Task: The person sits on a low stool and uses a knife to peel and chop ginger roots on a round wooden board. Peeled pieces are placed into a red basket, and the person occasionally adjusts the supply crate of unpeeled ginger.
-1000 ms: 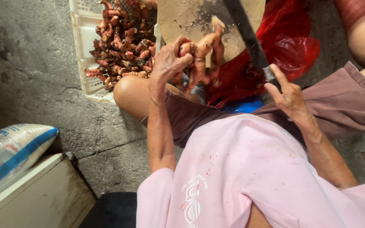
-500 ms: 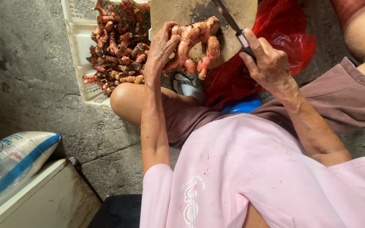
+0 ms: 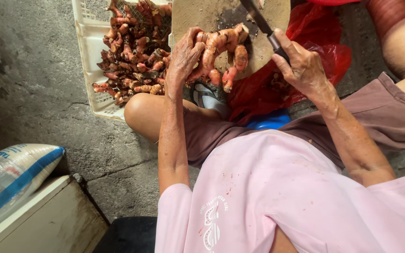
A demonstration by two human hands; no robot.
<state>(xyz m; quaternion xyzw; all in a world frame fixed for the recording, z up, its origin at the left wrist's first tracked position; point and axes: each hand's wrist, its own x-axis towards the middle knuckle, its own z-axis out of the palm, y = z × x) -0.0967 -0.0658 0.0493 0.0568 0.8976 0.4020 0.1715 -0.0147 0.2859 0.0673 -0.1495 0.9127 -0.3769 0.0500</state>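
Now left hand steadies rhizome, right hand holds knife.

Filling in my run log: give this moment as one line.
left hand: holds knobbly orange-pink root on round wooden block | right hand: grips dark-bladed knife | white plastic crate: beside

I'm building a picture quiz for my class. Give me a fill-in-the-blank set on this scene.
1. The left hand presses a knobbly pinkish-orange root onto a round wooden ____.
2. The right hand grips a ____ by its handle.
3. More roots lie heaped in a ____ plastic crate.
4. Under the board lies a ____ plastic bag.

Missing words: board; knife; white; red
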